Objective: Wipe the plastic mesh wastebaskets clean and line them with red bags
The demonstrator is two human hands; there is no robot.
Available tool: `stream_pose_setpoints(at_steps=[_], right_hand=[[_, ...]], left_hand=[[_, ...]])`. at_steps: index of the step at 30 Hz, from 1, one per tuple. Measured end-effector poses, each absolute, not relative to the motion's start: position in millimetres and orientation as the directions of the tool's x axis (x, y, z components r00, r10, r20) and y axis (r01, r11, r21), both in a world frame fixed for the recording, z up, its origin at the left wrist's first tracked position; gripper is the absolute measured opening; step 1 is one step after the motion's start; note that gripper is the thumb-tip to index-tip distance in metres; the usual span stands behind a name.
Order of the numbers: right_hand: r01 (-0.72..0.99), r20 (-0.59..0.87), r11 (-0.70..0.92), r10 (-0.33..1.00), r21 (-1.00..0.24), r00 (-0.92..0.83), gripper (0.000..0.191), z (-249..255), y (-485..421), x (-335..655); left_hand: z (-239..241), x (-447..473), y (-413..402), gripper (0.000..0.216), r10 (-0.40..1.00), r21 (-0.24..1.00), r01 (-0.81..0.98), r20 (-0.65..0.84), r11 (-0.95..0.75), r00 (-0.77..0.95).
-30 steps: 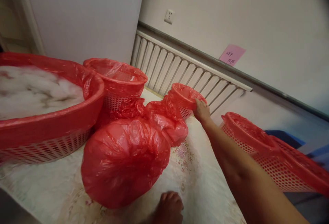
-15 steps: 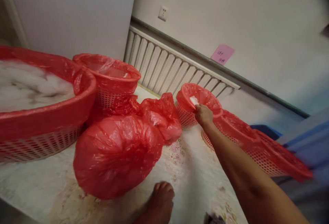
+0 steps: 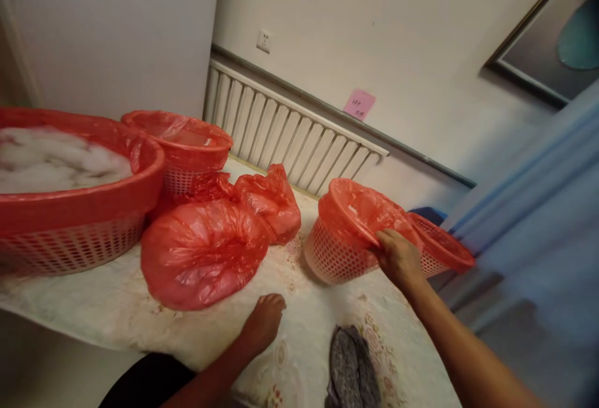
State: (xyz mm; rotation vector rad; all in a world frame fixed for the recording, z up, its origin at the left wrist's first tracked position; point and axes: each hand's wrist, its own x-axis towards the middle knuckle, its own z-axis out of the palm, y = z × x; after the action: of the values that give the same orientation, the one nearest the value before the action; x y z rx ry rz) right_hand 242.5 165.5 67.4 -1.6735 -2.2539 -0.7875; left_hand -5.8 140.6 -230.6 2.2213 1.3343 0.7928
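My right hand is closed on the near rim of a small white mesh basket lined with a red plastic bag. The basket stands tilted toward me on the floral-patterned surface. Something white shows inside the liner. Another red-lined basket lies right behind it, partly hidden by my hand. My left hand is out of view. A bare foot rests on the surface near a full, tied red plastic bag.
A big red-lined basket holds white fluffy material at the left, with a medium red-lined basket behind it. A grey cloth lies near the front edge. A radiator runs along the wall; blue fabric hangs at right.
My right hand has pulled the small basket from beside the radiator toward me and to the right, next to the other basket. My view has swung right.
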Motion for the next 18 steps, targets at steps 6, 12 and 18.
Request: stream_pose_setpoints(at_steps=[6,12,18], right_hand=[[0.945,0.422,0.293,0.845,0.146,-0.328,0.018,34,107,246],[0.935,0.316,0.286,0.885,0.212,-0.342,0.008,3,78,224],[0.952,0.329,0.207,0.903,0.226,-0.274,0.008,3,72,213]], left_hand=[[-238,-20,111,0.039,0.891,0.513,0.729,0.292,-0.453,0.348],[-239,-33,91,0.038,0.909,0.44,0.802,0.292,-0.405,0.298],[-243,-36,82,0.041,0.912,0.438,0.811,0.309,-0.388,0.27]])
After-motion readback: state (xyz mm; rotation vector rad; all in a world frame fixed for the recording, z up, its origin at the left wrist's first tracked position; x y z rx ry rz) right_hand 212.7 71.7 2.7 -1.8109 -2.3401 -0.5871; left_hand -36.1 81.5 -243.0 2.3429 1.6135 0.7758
